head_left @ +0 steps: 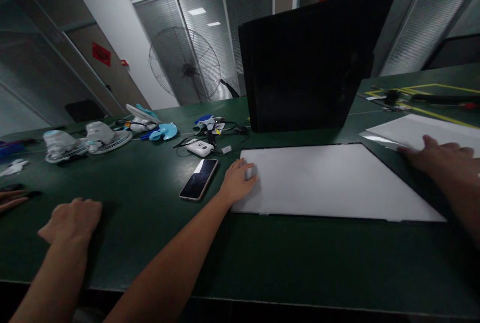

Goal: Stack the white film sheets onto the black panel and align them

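Note:
My left hand (238, 181) rests on the left end of a flat white panel (322, 180) with a thin dark frame, lying on the table. Its fingers are slightly bent, with thumb and forefinger apart. At the right, my right hand (440, 158) is at the near edge of some white sheets (423, 128), fingers over the top and thumb at the edge. A clear, glossy layer shows at the sheets' left corner. Behind the panel stands a large black screen (300, 73), tilted. A phone (199, 179) lies left of my left hand.
A co-worker's fist (73, 218) rests on the green table (150, 243); other fingers (13, 200) show at the left edge. A white device (200, 148) with cables, white shoe-like items (99, 135) and blue pieces (164, 132) lie further back. A fan (187, 68) stands beyond.

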Motion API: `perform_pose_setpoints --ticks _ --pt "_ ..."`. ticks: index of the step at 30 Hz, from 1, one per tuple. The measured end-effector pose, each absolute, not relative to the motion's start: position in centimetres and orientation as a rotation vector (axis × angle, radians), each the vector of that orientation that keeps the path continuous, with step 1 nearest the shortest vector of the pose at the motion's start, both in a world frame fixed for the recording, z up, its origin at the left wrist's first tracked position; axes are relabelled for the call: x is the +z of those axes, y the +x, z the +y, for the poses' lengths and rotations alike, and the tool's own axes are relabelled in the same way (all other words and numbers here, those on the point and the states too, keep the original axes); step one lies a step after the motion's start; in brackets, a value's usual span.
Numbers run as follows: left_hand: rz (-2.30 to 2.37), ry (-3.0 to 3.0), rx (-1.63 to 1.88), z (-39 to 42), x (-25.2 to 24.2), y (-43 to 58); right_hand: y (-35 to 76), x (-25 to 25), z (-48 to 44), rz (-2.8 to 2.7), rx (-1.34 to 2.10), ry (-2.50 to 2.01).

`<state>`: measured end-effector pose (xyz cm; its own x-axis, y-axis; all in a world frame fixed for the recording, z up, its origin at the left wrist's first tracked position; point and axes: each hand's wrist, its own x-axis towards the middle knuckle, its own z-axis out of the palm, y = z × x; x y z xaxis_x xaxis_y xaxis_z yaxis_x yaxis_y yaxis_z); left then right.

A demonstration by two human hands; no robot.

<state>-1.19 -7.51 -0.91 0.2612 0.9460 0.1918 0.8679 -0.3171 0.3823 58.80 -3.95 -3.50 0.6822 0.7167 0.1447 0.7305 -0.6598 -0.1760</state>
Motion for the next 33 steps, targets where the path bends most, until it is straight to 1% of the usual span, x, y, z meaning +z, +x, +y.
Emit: perform_pose_setpoints --ticks 7,12,16,19,21,26,29,33 --pt "1.716 2.326 0.589 -7.4 -1.0 -1.2 56.7 -1.9 -4.9 -1.12 -0.064 -2.696" --pt "1.723 2.315 0.609 -7.4 -1.0 -1.2 54.7 0.6 -5.7 -0.961 -0.178 -2.666" --pt "1.721 2.307 0.651 -7.2 -1.4 -1.3 48.8 4.2 -7.0 -1.257 -0.345 -2.515" --pt "1.706 2.297 0.695 -7.1 -1.5 -1.4 41.9 5.5 -8.4 -1.625 -0.355 -2.345" --pt "1.686 2.287 0.728 -7.0 -1.6 -1.4 37.2 5.1 -9.6 -1.888 -0.318 -2.192" --pt "1.635 2.227 0.831 -7.1 -1.4 -1.3 28.7 1.8 -13.1 -2.365 -0.246 -1.765" --pt "1.62 2.153 0.874 -7.0 -1.4 -1.3 26.8 0.6 -14.6 -2.53 -0.238 -1.468" --pt "1.596 2.013 0.903 -6.4 -1.4 -1.9 26.6 0.6 -15.0 -2.587 -0.165 -1.274"
